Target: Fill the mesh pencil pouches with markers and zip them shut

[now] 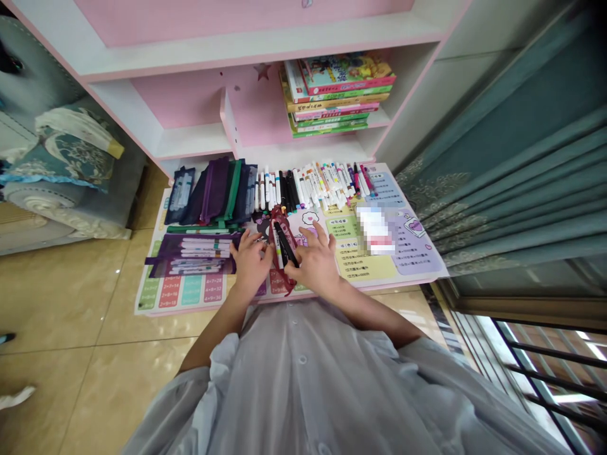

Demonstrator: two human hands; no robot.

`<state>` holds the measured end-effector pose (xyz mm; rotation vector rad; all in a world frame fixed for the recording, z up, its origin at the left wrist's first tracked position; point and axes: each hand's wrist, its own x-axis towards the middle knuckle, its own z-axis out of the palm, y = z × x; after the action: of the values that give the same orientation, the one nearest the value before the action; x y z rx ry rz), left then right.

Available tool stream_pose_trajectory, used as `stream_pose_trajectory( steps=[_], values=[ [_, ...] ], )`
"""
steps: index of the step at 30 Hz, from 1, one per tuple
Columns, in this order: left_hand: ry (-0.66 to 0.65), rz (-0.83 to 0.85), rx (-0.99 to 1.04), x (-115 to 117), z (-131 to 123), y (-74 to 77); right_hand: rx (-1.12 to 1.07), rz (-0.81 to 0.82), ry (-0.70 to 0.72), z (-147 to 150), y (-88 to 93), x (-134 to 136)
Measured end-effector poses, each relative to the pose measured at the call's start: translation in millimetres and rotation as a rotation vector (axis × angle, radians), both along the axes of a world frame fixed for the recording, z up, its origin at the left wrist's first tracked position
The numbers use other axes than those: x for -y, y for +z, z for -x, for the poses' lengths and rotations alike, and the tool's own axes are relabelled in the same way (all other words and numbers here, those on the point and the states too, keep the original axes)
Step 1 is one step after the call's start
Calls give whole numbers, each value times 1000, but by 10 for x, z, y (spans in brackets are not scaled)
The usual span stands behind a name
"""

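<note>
Crossing the mat's edge (190, 311), both hands (251, 262) (315, 260) flank a red pouch (279, 230).

The floor tiles (61, 297) shine with a glossy glaze, and the marker pens (313, 189) are smooth plastic. The pencil pouches (215, 196) look like matt woven cloth, the printed mat (370, 268) has a faint laminated sheen, the shelf (265, 54) is smooth painted board, and the curtain (512, 189) is soft cloth.

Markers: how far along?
Looks done: the purple case lies with white-barrelled markers held in it. In hand: the left hand is at a red case, the right hand on a black marker in it. Left: the long row of loose markers.
</note>
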<state>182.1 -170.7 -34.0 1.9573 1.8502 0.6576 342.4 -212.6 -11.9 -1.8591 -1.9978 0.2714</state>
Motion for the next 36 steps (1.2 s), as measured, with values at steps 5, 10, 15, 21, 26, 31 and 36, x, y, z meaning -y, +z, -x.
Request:
stream_pose_trajectory(
  steps=[5, 10, 15, 21, 26, 31, 36],
  values=[
    [6, -1, -1, 5, -7, 2, 77, 78, 8, 68, -29, -107],
    [6, 11, 4, 7, 3, 1, 150, 181, 54, 97, -47, -154],
    [0, 11, 7, 0, 9, -8, 190, 241, 70, 91, -51, -187],
    [-4, 0, 12, 4, 13, -25, 160, 180, 74, 66, -70, -196],
    [-4, 6, 12, 10, 19, -33, 34, -46, -37, -38, 2, -421],
    [-2, 6, 3, 7, 18, -39, 54, -104, -190, -174, -59, -1041],
    [-4, -2, 5, 9, 33, -50, 144, 17, -267, -240, -251, -1568]
  ],
)
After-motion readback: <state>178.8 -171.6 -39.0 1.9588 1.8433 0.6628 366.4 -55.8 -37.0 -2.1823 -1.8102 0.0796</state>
